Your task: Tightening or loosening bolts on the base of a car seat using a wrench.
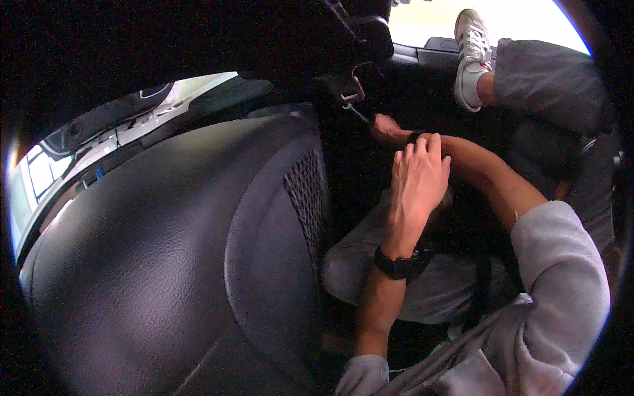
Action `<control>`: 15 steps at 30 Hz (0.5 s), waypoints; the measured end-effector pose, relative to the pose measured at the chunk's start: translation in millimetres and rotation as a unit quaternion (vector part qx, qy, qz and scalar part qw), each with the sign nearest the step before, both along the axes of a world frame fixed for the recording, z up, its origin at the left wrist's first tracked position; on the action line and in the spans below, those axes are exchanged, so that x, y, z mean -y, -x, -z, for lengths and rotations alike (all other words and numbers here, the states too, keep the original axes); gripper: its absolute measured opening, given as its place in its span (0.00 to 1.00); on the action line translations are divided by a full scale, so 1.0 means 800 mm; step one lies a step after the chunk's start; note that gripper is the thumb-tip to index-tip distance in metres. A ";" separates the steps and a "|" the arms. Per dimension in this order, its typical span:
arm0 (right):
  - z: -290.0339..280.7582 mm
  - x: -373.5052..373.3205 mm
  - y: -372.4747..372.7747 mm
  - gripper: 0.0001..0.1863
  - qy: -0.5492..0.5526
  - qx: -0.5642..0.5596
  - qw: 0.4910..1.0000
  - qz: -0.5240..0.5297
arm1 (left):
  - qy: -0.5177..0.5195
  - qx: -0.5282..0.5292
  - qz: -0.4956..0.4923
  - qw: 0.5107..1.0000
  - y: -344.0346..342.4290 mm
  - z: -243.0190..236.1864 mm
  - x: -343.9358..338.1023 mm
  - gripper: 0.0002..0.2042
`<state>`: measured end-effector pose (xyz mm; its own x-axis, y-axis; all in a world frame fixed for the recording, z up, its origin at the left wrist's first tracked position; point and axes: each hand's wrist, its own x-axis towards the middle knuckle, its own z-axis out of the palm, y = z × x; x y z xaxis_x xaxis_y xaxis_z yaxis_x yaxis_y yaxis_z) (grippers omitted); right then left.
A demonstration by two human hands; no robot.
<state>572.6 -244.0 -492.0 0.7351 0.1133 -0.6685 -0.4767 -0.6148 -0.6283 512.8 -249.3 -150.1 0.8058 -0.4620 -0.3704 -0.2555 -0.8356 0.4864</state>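
In the dim space beside a dark leather seat [145, 264], my right hand [387, 125] is closed around a slim metal wrench [355, 112]. Its pale, open-ended head points up and left, close to a metal bracket [355, 89] under dark trim; I cannot tell whether they touch. My left hand [421, 175] has a black watch [396, 264] on its wrist. Its fingers are stretched out, palm down, with the tips over my right wrist, near a dark band [415, 137]. Nothing shows in the left hand. Shadow hides much around the bracket.
A mesh pocket [307, 191] lines the seat's side. A bent knee [350, 267] in grey cloth lies below my hands. At the upper right, a white shoe [472, 53] rests near the bright door opening [528, 23]. Dark trim [373, 36] hangs overhead.
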 end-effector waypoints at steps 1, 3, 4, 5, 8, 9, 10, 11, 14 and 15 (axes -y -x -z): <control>0.001 -0.001 0.001 0.13 -0.005 -0.003 1.000 0.004 | 0.015 0.019 -0.003 1.000 0.000 -0.002 0.002 0.20; 0.005 0.003 -0.004 0.13 -0.011 -0.007 1.000 0.015 | 0.014 0.011 0.000 1.000 0.000 -0.006 0.007 0.20; 0.002 -0.004 -0.006 0.13 -0.020 -0.009 1.000 0.015 | 0.004 0.005 0.000 1.000 -0.003 -0.008 0.005 0.19; -0.001 -0.012 -0.010 0.13 -0.027 -0.011 0.999 0.016 | 0.000 0.004 -0.001 1.000 -0.006 -0.009 0.002 0.19; -0.007 -0.024 -0.017 0.13 -0.040 -0.017 0.999 0.021 | -0.020 0.024 -0.024 0.999 -0.009 -0.007 -0.002 0.19; -0.007 -0.024 -0.018 0.13 -0.040 -0.021 0.999 0.023 | -0.021 0.022 -0.023 0.999 -0.008 -0.006 -0.001 0.19; -0.006 -0.022 -0.019 0.13 -0.039 -0.025 0.999 0.024 | -0.023 0.020 -0.023 0.999 -0.008 -0.005 0.000 0.19; -0.005 -0.017 -0.025 0.13 -0.036 -0.027 0.999 0.024 | -0.024 0.020 -0.023 0.999 -0.007 -0.004 0.003 0.19; -0.005 -0.009 -0.028 0.13 -0.024 -0.042 0.998 0.029 | -0.019 0.034 -0.023 0.999 -0.005 -0.006 0.008 0.19; -0.007 -0.007 -0.028 0.13 -0.026 -0.046 0.998 0.031 | -0.022 0.030 -0.021 0.999 -0.005 -0.005 0.009 0.20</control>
